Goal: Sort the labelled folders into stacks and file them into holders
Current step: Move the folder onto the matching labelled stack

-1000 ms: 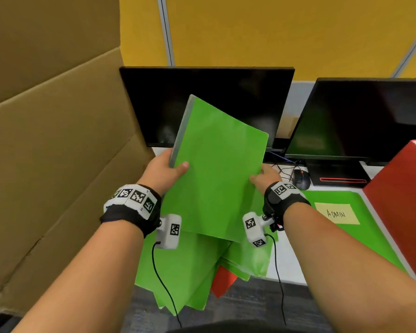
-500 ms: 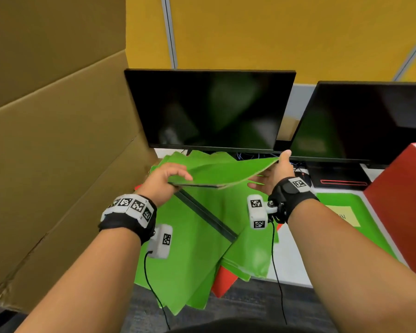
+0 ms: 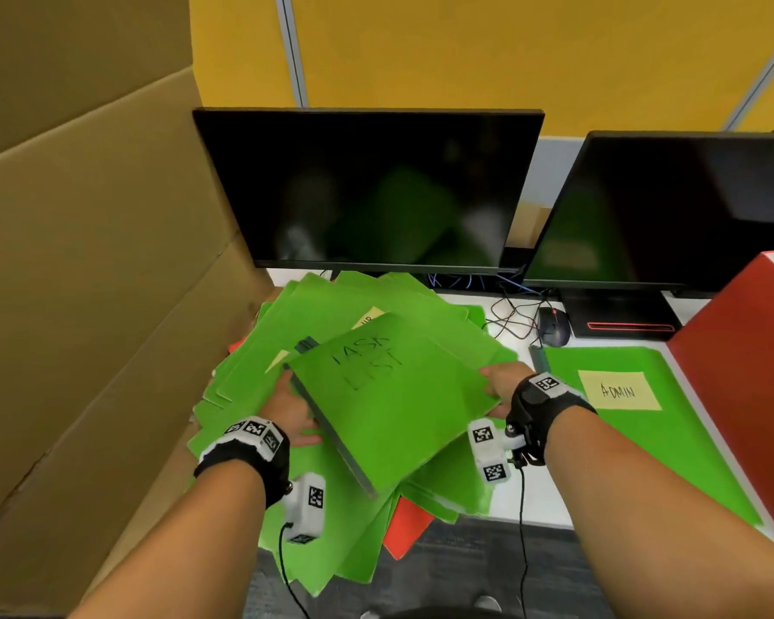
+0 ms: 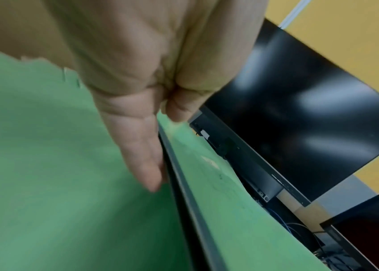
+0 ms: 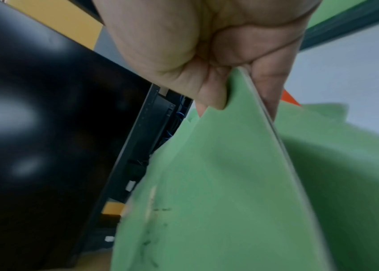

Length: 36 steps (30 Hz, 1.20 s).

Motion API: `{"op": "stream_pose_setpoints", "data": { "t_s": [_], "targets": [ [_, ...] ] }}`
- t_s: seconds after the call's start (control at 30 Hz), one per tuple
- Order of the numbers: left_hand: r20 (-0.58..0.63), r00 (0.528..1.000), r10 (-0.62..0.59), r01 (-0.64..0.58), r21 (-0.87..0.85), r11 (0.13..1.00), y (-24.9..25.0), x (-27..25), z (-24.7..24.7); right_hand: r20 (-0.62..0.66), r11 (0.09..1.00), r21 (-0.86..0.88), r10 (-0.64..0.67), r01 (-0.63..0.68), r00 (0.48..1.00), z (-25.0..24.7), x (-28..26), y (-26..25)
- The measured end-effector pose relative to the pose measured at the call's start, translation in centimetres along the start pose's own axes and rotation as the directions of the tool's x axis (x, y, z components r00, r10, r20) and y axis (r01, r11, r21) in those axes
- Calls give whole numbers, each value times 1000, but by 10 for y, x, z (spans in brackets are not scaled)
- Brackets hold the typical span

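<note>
**Green folder marked "TASK LIST" held at both edges above the pile**

The left hand (image 3: 289, 411) grips the dark spine edge of the green folder (image 3: 394, 395). In the left wrist view one finger (image 4: 146, 155) lies straight along the spine on the underside, and another is curled over onto the top face. The rest of the fingers are hidden behind the palm.

The right hand (image 3: 503, 386) holds the opposite, open edge. The right wrist view shows the thumb (image 5: 209, 91) on the upper face and a finger (image 5: 267, 86) beneath, so the folder edge is pinched between them.

The folder sits between the two hands, tilted, with its near corner lower than its far corner. Handwritten black lettering on its cover reads "TASK LIST". Both wrist views are blurred, and there the writing shows only as faint marks.

Directly beneath it lies the loose pile of green folders (image 3: 260, 364), fanned out on the white surface (image 3: 528, 502). Two yellow notes (image 3: 367, 315) show on folders in the pile; each is partly covered and cannot be read in full. A red folder corner (image 3: 405, 527) projects from under the pile at the near edge of the surface.

To the right, apart from the pile, a separate green folder (image 3: 671, 444) lies flat, carrying a yellow note (image 3: 619, 390) lettered "ADMIN". A red holder (image 3: 747, 377) stands just beside it, cut off by the frame edge. Two dark monitors (image 3: 367, 189) stand behind, with a mouse (image 3: 554, 326) and cables between them. Cardboard (image 3: 86, 261) rises at the left.
</note>
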<state>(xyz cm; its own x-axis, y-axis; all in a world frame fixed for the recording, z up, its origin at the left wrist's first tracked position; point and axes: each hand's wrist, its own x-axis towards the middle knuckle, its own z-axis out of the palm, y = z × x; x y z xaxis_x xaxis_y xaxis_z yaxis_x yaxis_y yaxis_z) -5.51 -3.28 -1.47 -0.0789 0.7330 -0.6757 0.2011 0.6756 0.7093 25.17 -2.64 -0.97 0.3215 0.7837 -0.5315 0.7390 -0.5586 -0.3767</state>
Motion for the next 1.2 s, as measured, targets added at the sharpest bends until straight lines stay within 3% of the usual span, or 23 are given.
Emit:
{"op": "stream_pose_setpoints", "data": {
  "t_s": [0.1, 0.2, 0.27, 0.33, 0.43, 0.57, 0.67, 0.83, 1.07, 1.2],
  "targets": [
    [-105, 994, -31, 24, -70, 997, -6, 8, 8, 58, 998, -38, 43, -41, 997, 7, 3, 2],
    [-167, 986, -19, 40, 125, 991, -11, 18, 13, 197, 972, -232, 27, 20, 980, 13, 6, 5],
    [-165, 986, -8, 48, 238, 970, -13, 21, 17, 274, 973, -229, 53, 12, 960, 20, 10, 9],
    [-144, 990, 7, 33, 278, 960, -15, 26, 19, 224, 997, -80, -5, 23, 974, 24, 15, 10],
    [-110, 994, 17, 16, 287, 958, -16, 34, 23, 161, 995, -95, -22, 37, 987, 28, 20, 9],
    [-2, 1000, 7, -6, 321, 947, -17, 39, 36, 95, 999, 41, -1, -3, 995, 31, 30, 17],
    [26, 996, 89, -90, 498, 863, -17, 48, 45, 73, 992, 120, 32, -41, 997, 24, 35, 29],
    [4, 959, 284, -211, 680, 702, -7, 65, 55, 75, 985, 108, 126, -133, 989, 9, 38, 51],
    [13, 955, 295, -205, 747, 632, 0, 77, 77, 65, 967, 95, 233, -238, 970, 5, 49, 80],
    [-29, 959, 281, -166, 748, 643, 0, 80, 84, 49, 946, 56, 317, -319, 947, 1, 50, 92]
  ]
}}
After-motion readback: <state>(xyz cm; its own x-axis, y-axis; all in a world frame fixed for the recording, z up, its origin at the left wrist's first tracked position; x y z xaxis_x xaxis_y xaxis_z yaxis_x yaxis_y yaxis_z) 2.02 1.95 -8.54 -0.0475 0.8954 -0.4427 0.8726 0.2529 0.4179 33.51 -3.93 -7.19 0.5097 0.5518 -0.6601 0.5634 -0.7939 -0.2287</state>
